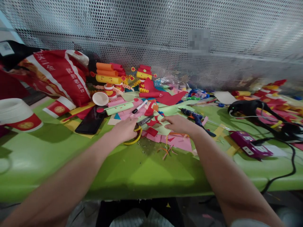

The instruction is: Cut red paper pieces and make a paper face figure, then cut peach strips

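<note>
Grn tbl (142,176) bears scissors (145,120) (yel hndl (133,142)) at L hand (125,130).

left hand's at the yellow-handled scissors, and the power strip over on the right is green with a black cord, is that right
One thing is off: the power strip is purple, not green, as the head view shows. It is over on the right with a black cord, and the left hand is at the yellow-handled scissors.
</note>
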The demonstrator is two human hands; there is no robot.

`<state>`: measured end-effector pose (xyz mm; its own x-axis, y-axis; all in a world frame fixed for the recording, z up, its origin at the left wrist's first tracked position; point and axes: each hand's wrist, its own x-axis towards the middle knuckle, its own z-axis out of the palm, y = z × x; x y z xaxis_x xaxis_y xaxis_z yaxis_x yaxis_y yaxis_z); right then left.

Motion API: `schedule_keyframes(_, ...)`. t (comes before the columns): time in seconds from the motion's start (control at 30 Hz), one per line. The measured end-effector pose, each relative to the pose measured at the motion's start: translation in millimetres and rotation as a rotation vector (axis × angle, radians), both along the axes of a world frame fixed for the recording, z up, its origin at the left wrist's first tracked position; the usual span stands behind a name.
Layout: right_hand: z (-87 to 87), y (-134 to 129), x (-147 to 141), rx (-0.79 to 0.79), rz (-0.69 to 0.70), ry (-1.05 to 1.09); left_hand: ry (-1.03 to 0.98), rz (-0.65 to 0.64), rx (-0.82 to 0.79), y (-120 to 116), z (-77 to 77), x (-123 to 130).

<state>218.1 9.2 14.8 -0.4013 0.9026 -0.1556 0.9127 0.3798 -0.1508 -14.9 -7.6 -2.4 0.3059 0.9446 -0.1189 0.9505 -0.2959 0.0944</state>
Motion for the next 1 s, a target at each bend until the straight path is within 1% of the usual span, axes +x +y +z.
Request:
schedule_keyframes(0.1, -1.7, -1.8, -4.0, -0.016, 0.006, -0.011, -0.053, 0.001, 0.031, 3.3, -4.4, -0.3)
schedule_keyframes(0.27, -6.9, -1.9, -6.7, -0.043, 0.018, 0.008, -0.066, 0.020, 0.070, 10.0, -8.0, -1.8)
schedule_keyframes(0.47, -9.2, -2.3, -9.4, -0.050, 0.013, 0.023, -0.065, 0.016, 0.093, 11.6, -6.8, -2.3)
schedule_keyframes(0.67, -7.2, -5.6, -17.3, -0.035, -0.016, -0.027, -0.047, 0.042, 0.117, 9.2, -4.1, -3.6)
schedule_keyframes(0.73, -4.5, -7.6, -18.8, 0.005, -0.066, -0.056, -0.038, 0.042, 0.117, 8.7, -3.2, -3.8)
schedule_keyframes(0.87, 2.1, -11.0, -19.2, 0.205, -0.245, -0.052, -0.003, 0.064, 0.120, 6.3, -2.2, -1.2)
schedule_keyframes(0.93, 4.4, -11.6, -20.0, 0.282, -0.253, -0.005, 0.015, 0.068, 0.126, 4.5, -2.1, 0.9)
schedule_keyframes(1.0, 7.0, -11.4, -23.0, 0.311, -0.218, 0.031, 0.031, 0.063, 0.129, 2.4, -2.0, 2.6)
